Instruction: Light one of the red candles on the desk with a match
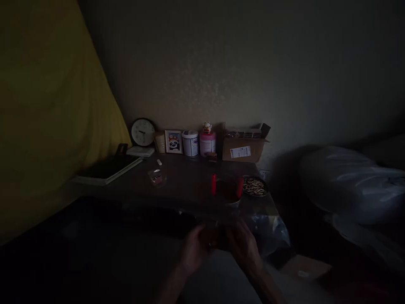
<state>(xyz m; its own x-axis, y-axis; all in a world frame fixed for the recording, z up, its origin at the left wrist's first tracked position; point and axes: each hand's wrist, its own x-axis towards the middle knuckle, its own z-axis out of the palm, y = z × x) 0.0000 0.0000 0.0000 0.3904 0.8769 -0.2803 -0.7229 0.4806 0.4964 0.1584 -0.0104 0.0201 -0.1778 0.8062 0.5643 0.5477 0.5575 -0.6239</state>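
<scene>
In the dim head view, my left hand (pixel 191 250) and my right hand (pixel 246 245) are held close together in front of the table's near edge. The fingers of both are curled in around a dark brownish object (pixel 209 237). Shadow and blur hide what kind of thing it is. Beyond them on the table, two upright red candles (pixel 213 184) stand at a round dish (pixel 233 203). Right beside this, a round tray (pixel 266 192) holds a heap of thin pale sticks (pixel 255 186).
Along the wall stand a clock (pixel 143 131), a framed panda picture (pixel 174 142), a white tub (pixel 190 143), a pink tub (pixel 207 144) with a cat figurine (pixel 207 127), and a cardboard box (pixel 257 151). A small clear container (pixel 155 177) sits left. White bags (pixel 341 181) bulge at right.
</scene>
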